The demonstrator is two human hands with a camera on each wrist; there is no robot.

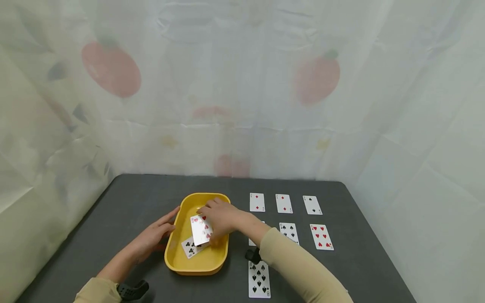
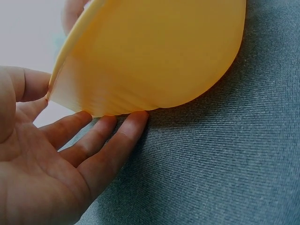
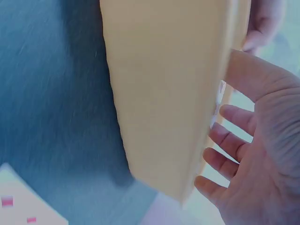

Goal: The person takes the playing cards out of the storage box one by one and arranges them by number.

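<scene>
From the head view, the person's right hand [image 1: 219, 218] reaches into the shallow yellow plastic tray [image 1: 178, 260] near the front of the dark grey cloth-covered table [image 1: 136, 198]. Its fingers pinch a red hearts playing card [image 1: 201, 229], tilted up above a black clubs playing card [image 1: 190, 247] lying flat on the tray floor. The left hand [image 1: 154, 235] rests against the tray's left wall with straight, relaxed fingers, holding nothing. To the right, face-up playing cards in rows [image 1: 289, 219] lie well apart from the tray, with a black spades card [image 1: 259, 279] nearest the person. To do this well, I would say the card should be kept level as it clears the rim, so that it does not snag or drag the clubs card along.

From the left wrist view, the left hand's fingers [image 2: 101, 140] lie straight along the table, their tips touching the underside of the tray's outer wall [image 2: 150, 56]. That steadying touch seems enough; pressing harder would likely slide the light tray.

From the right wrist view, the tray's side wall [image 3: 159, 93] fills the middle and the right hand's fingers [image 3: 229, 145] curl over its rim. The card itself barely shows here. A corner of a red-pipped card [image 3: 18, 206] lies on the table at lower left.
</scene>
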